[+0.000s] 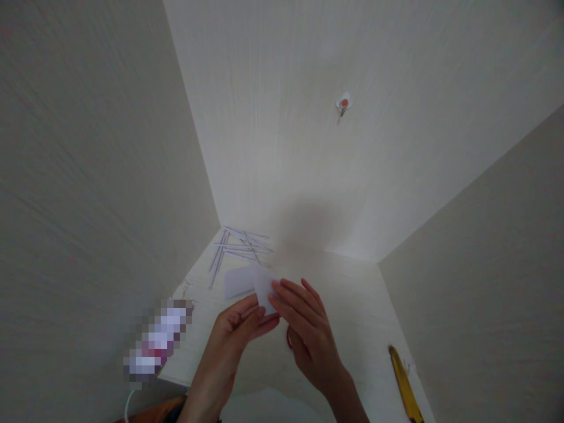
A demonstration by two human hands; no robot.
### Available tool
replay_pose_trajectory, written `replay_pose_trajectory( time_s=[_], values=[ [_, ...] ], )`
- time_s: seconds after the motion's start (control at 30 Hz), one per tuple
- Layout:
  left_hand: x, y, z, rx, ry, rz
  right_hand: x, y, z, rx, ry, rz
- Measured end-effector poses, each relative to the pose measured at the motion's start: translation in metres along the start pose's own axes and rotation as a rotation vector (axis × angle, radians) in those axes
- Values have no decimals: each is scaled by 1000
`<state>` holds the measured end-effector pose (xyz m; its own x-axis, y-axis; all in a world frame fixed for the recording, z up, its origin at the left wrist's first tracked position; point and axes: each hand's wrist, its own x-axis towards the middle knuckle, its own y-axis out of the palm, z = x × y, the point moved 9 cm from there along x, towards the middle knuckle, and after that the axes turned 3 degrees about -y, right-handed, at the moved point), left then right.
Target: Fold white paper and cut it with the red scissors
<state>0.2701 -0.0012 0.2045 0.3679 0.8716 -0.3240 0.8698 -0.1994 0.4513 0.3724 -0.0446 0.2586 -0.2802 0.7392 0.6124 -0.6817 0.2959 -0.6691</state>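
Between my two hands is a small sheet of white paper (265, 288), held up over the table. My left hand (238, 323) grips its lower edge, thumb in front and fingers behind. The fingers of my right hand (308, 323) lie along the right side of the sheet, with the thumb partly hidden below. Behind the held sheet, more white paper (239, 282) rests on the table. A red ring-shaped thing (289, 337) shows partly beside my right hand; the rest of it is covered.
Several thin white paper sticks (241, 249) lie crossed at the table's back left corner. A yellow cutter knife (403, 382) lies at the right edge. Pale walls enclose the table (356, 329); a hook (343, 104) is on the back wall. A blurred-out object (158, 341) stands left.
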Motion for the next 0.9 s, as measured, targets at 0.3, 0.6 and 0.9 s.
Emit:
replay_pose_trajectory(
  time_s=[0.3, 0.6, 0.9],
  values=[
    [-21, -4, -8, 34, 82, -23, -31, -21, -27, 496, 532, -404],
    [-46, 20, -27, 34, 196, 106, -21, -2, 0, 924, 658, -464],
    [-53, 36, -52, 88, 283, 151, -2, -18, 6, 927, 588, -598]
  ],
)
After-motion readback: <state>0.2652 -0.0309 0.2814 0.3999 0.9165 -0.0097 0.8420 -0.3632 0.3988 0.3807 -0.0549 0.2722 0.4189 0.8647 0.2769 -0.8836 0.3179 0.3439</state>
